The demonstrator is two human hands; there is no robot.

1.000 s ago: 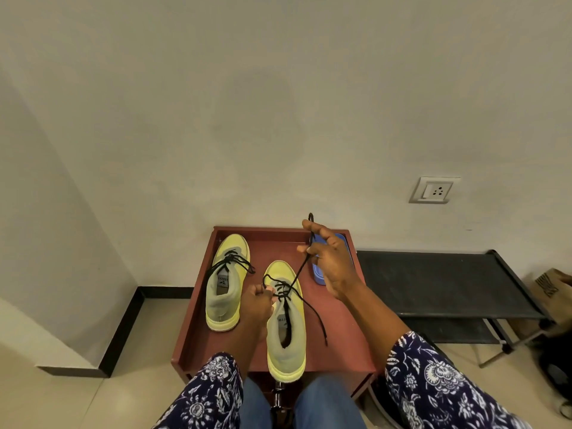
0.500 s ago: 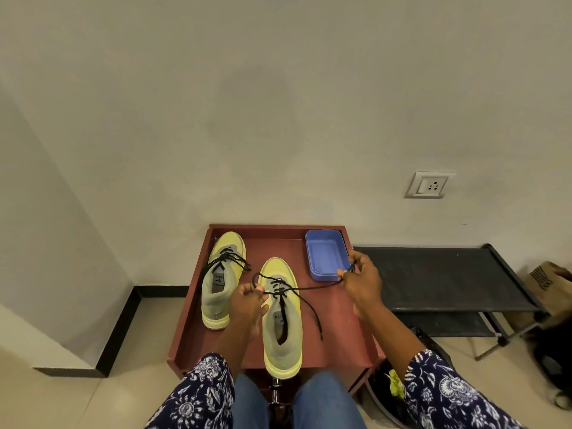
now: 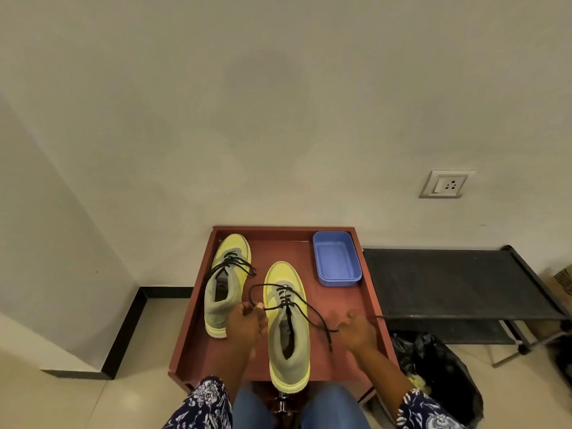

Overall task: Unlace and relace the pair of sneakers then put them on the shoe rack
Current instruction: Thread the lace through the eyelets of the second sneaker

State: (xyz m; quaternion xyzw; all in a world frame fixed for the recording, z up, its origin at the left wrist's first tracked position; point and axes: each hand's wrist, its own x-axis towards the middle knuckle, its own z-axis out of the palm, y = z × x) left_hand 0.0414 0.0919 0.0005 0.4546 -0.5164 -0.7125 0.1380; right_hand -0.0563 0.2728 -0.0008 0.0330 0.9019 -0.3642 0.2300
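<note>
1. Both hands are closed around a black lace [image 3: 305,308]. The left hand [image 3: 246,323] pinches a loop of the lace just beside the near shoe's left side. The right hand [image 3: 356,331] pinches the other part of the lace to the right of that shoe, near the right edge of the red table [image 3: 376,301].
2. The near sneaker [image 3: 288,332] is yellow and grey-green. It stands in the middle of the red table with its toe toward the wall. Its heel sticks out a little past the near edge.
3. The lace runs through the holes at the front of this sneaker. One loose end hangs down on the table between the sneaker and the right hand.
4. The other sneaker [image 3: 227,283] stands by the left edge of the table, toe near the far left corner. Its black lace is threaded through, and the ends lie loose over its sides.
5. A blue tub [image 3: 337,258] sits in the far right corner of the table.
6. A black shoe rack [image 3: 458,283] stands just beside the table on the right. A black bag [image 3: 439,363] sits on the floor in front of it.
</note>
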